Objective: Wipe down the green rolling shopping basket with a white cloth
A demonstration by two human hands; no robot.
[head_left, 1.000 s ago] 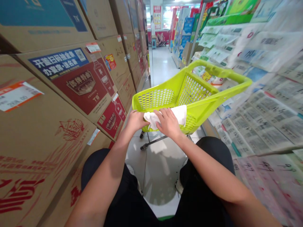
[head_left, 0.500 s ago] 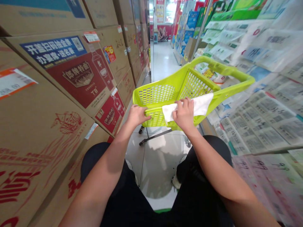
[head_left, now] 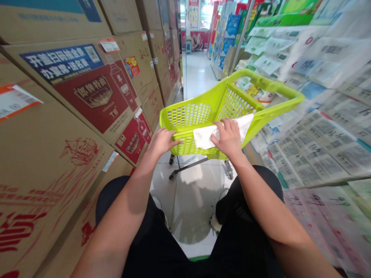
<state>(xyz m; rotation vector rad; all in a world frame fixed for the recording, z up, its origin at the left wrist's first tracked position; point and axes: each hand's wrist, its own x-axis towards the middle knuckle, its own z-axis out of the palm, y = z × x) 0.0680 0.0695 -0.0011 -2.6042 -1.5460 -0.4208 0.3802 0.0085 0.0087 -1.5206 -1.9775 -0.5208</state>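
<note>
A lime-green plastic shopping cart (head_left: 197,114) stands in the aisle in front of my knees, tilted to the right. My left hand (head_left: 162,142) grips the near rim of the basket at its left corner, fingers curled over the edge. My right hand (head_left: 229,137) presses a white cloth (head_left: 203,137) against the near rim toward the right side, fingers closed on it. The cloth trails along the rim on both sides of the hand. The cart's handle (head_left: 269,87) sticks up at the far right.
Stacked cardboard cartons (head_left: 87,92) with red labels wall the left side. Shelves covered with newspaper sheets (head_left: 324,127) line the right. The white tiled floor (head_left: 199,73) runs between them toward more shelves at the back. The cart's wheels (head_left: 228,170) rest near my feet.
My right hand slid the white cloth along the rim from the left-middle toward the right side, then back slightly. My left hand kept its hold on the left corner.
</note>
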